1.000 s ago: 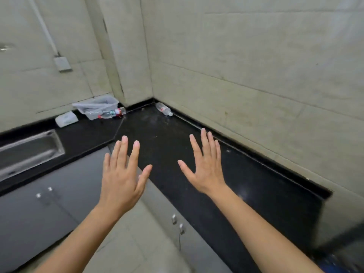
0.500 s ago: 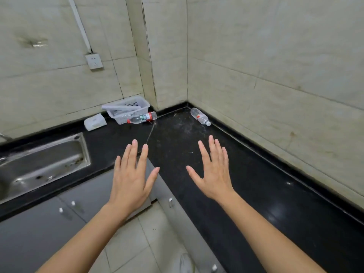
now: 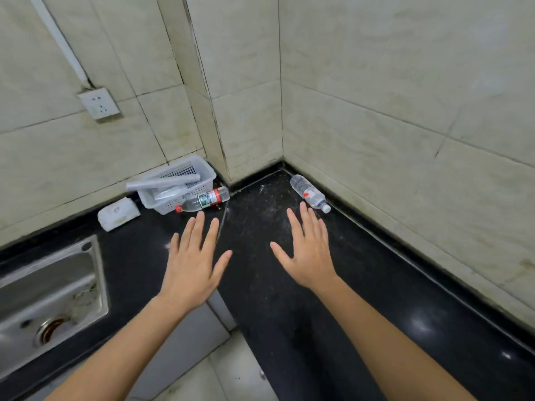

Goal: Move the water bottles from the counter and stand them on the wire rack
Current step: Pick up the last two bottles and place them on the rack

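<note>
So in the last second I've closed in on the corner, and my left hand (image 3: pixel 192 266) and right hand (image 3: pixel 308 253), both flat and empty, now hover near the red-cap bottle (image 3: pixel 202 200) and white-cap bottle (image 3: pixel 309 193) lying on the counter (image 3: pixel 376 285), with no wire rack visible.

Two water bottles (image 3: pixel 202 200) (image 3: pixel 309 193), one basket (image 3: pixel 185 180), one sink (image 3: pixel 49 290), one socket (image 3: pixel 99 103), two hands (image 3: pixel 191 264) (image 3: pixel 308 253).

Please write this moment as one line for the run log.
phase: reaching | left hand: open, empty | right hand: open, empty | red-cap bottle: lying by basket | white-cap bottle: lying by wall | rack: unseen
</note>
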A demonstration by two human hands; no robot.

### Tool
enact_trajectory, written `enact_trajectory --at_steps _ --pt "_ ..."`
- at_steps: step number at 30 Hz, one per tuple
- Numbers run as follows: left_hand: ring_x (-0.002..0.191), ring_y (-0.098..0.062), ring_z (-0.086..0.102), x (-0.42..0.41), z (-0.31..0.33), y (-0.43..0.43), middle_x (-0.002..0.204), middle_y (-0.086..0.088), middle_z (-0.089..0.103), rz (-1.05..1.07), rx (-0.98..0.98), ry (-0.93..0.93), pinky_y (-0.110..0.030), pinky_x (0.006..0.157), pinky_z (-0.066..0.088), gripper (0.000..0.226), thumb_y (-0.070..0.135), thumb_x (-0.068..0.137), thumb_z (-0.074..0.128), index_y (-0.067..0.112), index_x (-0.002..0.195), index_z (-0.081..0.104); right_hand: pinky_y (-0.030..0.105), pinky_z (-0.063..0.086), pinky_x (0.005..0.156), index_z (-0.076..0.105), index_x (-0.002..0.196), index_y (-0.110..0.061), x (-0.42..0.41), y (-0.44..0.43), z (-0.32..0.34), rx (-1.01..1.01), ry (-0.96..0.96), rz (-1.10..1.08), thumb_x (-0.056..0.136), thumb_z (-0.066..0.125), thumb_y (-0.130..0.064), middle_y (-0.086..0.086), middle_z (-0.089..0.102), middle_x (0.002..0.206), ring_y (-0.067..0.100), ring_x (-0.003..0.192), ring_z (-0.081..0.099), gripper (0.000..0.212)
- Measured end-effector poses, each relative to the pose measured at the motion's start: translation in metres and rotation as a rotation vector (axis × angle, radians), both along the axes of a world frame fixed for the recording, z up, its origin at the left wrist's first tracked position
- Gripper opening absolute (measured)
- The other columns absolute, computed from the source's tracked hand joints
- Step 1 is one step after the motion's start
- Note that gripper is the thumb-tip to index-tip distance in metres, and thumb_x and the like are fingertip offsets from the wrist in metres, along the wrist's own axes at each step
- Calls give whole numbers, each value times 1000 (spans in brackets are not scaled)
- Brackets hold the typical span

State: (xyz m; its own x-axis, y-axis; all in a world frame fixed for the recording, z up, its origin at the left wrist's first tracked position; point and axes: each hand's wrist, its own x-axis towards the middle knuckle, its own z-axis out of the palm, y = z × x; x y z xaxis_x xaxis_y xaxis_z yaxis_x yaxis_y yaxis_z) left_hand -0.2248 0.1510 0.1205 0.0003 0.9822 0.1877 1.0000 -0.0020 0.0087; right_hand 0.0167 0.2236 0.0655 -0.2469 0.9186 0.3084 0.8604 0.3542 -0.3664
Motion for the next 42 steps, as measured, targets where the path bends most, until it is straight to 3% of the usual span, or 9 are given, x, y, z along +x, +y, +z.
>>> enact_trajectory --at_steps 4,10,20,26,30,34,38,42 --pt "156 -30 11 -21 -25 73 169 -13 10 -36 -88 -19 -53 121 21 77 62 98 18 18 161 18 50 11 126 20 161 -19 -10 45 -18 -94 -63 -30 99 42 -61 13 6 170 30 157 6 79" --pt "157 -28 -1 -35 -84 196 169 -11 -4 -239 -324 -3 -50 124 14 73 57 103 27 20 162 7 46 12 125 14 162 -20 -5 108 -55 -407 -157 -207 102 40 -58 11 0 171 29 158 2 76" --pt "156 -34 2 -49 -176 367 169 -15 -5 -477 -680 49 -52 122 23 76 52 102 40 19 162 5 47 21 124 14 162 -18 -28 196 -104 -774 -77 -577 100 52 -48 13 10 169 32 155 12 79" --pt "155 -36 4 -49 -216 393 169 -10 2 -537 -855 144 -55 120 26 82 64 96 43 20 160 17 48 26 123 10 161 -15 -25 258 -124 -782 101 -722 96 63 -40 15 9 168 36 154 16 88" --pt "154 -41 1 -49 -225 389 168 -14 -5 -583 -843 252 -51 118 29 107 78 84 49 14 160 7 44 20 122 8 161 -12 -6 301 -142 -678 234 -870 97 64 -30 18 5 169 38 154 13 88" --pt "154 -42 -2 -45 -229 390 168 -16 -9 -564 -863 271 -51 119 28 111 78 84 50 12 160 3 43 19 124 0 162 -9 7 321 -169 -769 229 -875 98 61 -22 18 6 168 40 153 15 89" --pt "154 -41 -5 -46 -232 390 168 -15 -11 -554 -865 270 -51 119 27 111 79 84 50 14 161 2 47 43 102 38 152 -10 -12 309 -182 -660 98 -897 102 56 -24 20 41 144 42 130 45 55" --pt "155 -39 -6 -47 -230 389 168 -12 -12 -536 -875 234 -50 120 26 112 78 83 52 16 161 2 45 43 100 43 148 -8 -36 282 -185 -680 178 -847 103 54 -28 20 47 140 41 124 51 50"
